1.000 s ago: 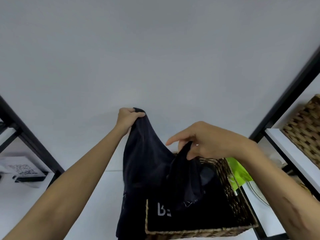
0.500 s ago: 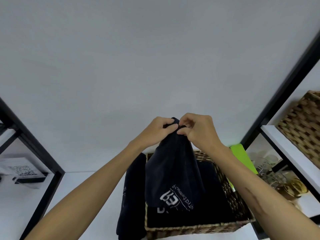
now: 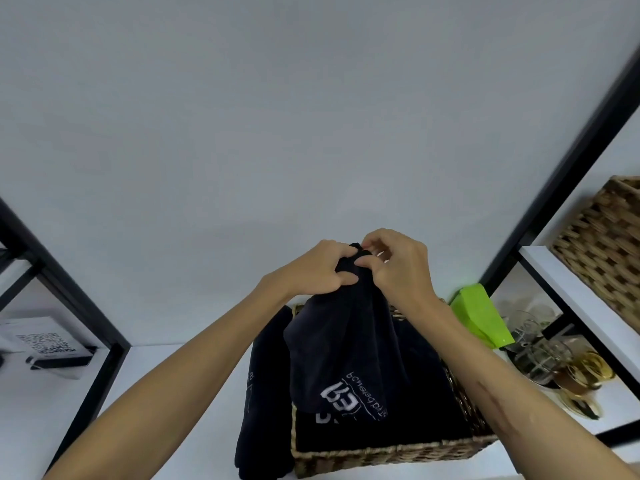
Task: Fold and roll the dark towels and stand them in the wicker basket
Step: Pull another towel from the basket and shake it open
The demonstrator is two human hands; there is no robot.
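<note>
Both hands met at the top of one dark towel (image 3: pixel 346 344), which was lifted above the wicker basket (image 3: pixel 388 453). The left hand (image 3: pixel 318 271) had its fingers curled around the bunched upper edge, and the right hand (image 3: pixel 398 263) pinched the same edge with thumb and fingertips, just at 3 o'clock from the left one. The towel was probably held high like this so that it could hang freely and fall straight, which makes the first fold easier; its white printed letters hung at the lower end, over the basket's inside. More dark cloth (image 3: pixel 381 427) lay flat in the basket under it, and another dark towel (image 3: pixel 266 393) hung over the bench (image 3: pixel 173 393) at 9 o'clock from the basket, touching its wall. A green packet (image 3: pixel 479 317) stood at 2 o'clock from the basket, and glassware (image 3: pixel 540 351) was on the lower shelf further to 3 o'clock. No rolled towel was standing in the basket yet, so the task seemed to be at its early part.
</note>
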